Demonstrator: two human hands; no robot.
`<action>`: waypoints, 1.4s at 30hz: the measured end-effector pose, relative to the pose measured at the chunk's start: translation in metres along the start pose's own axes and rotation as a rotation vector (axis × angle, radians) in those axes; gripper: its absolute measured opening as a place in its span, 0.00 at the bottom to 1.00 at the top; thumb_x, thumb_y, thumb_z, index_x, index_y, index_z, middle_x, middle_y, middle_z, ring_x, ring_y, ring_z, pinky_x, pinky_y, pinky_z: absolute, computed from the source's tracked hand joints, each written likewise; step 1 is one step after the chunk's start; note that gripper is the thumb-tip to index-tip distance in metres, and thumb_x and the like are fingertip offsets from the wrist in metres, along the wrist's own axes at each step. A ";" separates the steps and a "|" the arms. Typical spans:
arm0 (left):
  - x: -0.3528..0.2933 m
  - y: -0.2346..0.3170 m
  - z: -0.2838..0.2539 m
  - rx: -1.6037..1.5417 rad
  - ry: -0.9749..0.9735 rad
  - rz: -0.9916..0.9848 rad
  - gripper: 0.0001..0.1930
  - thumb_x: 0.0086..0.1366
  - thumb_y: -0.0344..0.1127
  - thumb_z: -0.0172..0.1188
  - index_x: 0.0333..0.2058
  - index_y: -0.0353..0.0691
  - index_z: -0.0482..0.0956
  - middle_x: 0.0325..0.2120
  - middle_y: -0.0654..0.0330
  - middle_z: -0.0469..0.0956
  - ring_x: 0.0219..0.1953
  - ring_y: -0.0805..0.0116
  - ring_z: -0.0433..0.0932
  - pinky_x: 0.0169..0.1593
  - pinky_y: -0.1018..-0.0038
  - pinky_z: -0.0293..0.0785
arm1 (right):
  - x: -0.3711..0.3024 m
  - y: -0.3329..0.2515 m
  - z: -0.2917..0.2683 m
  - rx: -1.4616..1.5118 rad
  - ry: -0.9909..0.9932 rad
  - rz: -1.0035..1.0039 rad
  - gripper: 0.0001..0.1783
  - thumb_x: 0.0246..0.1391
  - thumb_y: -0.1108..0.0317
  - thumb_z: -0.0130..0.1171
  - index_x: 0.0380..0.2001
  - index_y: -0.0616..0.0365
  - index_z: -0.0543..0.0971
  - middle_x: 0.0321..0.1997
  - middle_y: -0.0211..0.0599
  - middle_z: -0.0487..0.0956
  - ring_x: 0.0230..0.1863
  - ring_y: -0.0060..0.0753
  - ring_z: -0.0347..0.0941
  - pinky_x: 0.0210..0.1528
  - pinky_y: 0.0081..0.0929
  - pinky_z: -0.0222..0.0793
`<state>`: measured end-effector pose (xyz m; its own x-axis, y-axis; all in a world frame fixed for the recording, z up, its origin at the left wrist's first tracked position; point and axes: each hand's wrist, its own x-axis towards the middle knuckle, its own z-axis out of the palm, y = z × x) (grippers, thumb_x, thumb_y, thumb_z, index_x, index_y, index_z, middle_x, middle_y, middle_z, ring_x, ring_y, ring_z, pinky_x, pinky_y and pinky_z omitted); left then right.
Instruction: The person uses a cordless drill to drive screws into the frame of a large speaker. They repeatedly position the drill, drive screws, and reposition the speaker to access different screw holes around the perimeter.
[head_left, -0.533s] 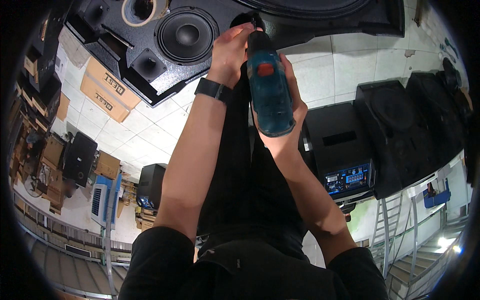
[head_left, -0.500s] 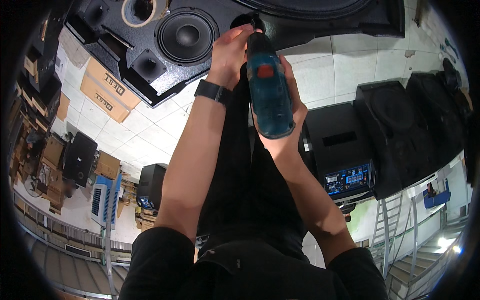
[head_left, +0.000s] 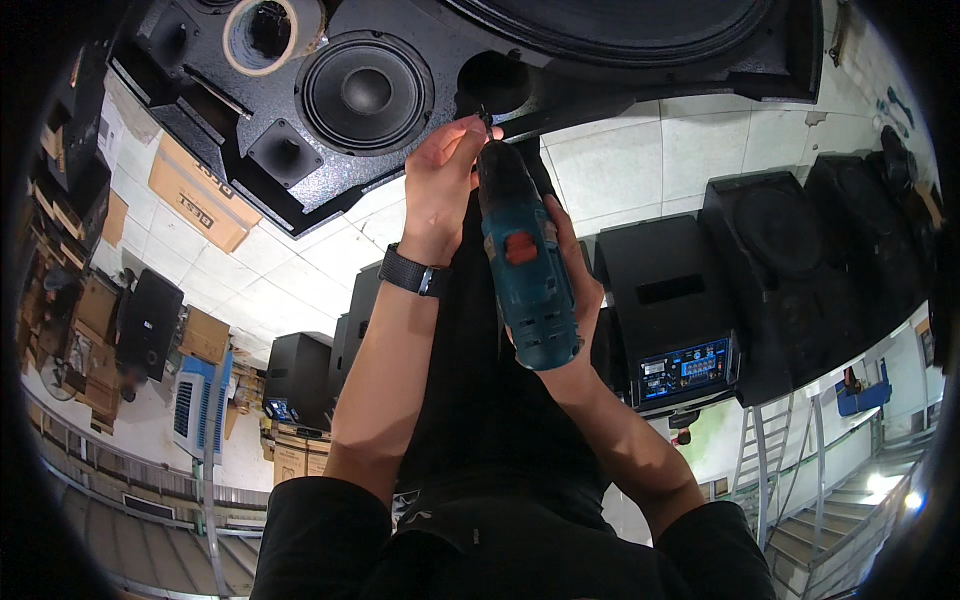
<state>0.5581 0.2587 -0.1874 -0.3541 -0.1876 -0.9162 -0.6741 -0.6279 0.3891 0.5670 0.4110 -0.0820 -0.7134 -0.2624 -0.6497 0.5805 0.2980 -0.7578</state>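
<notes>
My right hand (head_left: 584, 300) is wrapped round a teal cordless drill (head_left: 530, 285) with a red switch on its body. The drill's black nose points away from me, toward the speaker cabinet (head_left: 420, 30). Just ahead of that nose, the fingers of my left hand (head_left: 440, 170) are pinched together around the drill's tip. Something small and dark shows at the fingertips, too small to name. Beyond them lies a round dark port hole (head_left: 495, 82) in the cabinet, with a mid-size speaker cone (head_left: 366, 90) to its left. A black band circles my left wrist.
A roll of tape (head_left: 260, 35) rests on the cabinet at its far left. Flat cardboard (head_left: 200, 200) lies on the tiled floor. Black speakers stand along the right, one with a lit control panel (head_left: 684, 370). Behind them is a ladder (head_left: 765, 450).
Both hands and the drill have drawn back toward me, away from the port hole. My left fingers stay at the drill's tip. The whole view has shifted slightly.
</notes>
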 end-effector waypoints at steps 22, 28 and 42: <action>0.034 0.015 0.028 0.035 -0.099 0.108 0.17 0.74 0.40 0.64 0.53 0.33 0.82 0.45 0.58 0.87 0.48 0.73 0.85 0.53 0.73 0.81 | 0.027 -0.001 -0.005 -0.234 0.167 -0.071 0.45 0.51 0.70 0.72 0.72 0.63 0.65 0.72 0.49 0.69 0.63 0.37 0.77 0.64 0.34 0.76; 0.025 0.020 0.027 0.060 -0.069 0.104 0.16 0.75 0.38 0.62 0.54 0.34 0.82 0.45 0.58 0.87 0.47 0.72 0.85 0.51 0.75 0.81 | 0.026 -0.001 -0.005 -0.239 0.167 -0.174 0.46 0.51 0.66 0.73 0.72 0.63 0.65 0.72 0.50 0.70 0.63 0.39 0.77 0.63 0.35 0.77; 0.027 0.019 0.027 0.034 -0.109 0.096 0.17 0.74 0.39 0.64 0.55 0.34 0.82 0.46 0.56 0.87 0.48 0.71 0.85 0.52 0.75 0.81 | 0.024 -0.002 -0.002 -0.202 0.219 -0.093 0.43 0.54 0.68 0.70 0.72 0.63 0.66 0.72 0.50 0.70 0.64 0.40 0.77 0.65 0.38 0.77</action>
<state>0.5183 0.2625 -0.2021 -0.4848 -0.1611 -0.8596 -0.6546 -0.5850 0.4788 0.5476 0.4061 -0.0959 -0.8400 -0.0995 -0.5334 0.4350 0.4642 -0.7716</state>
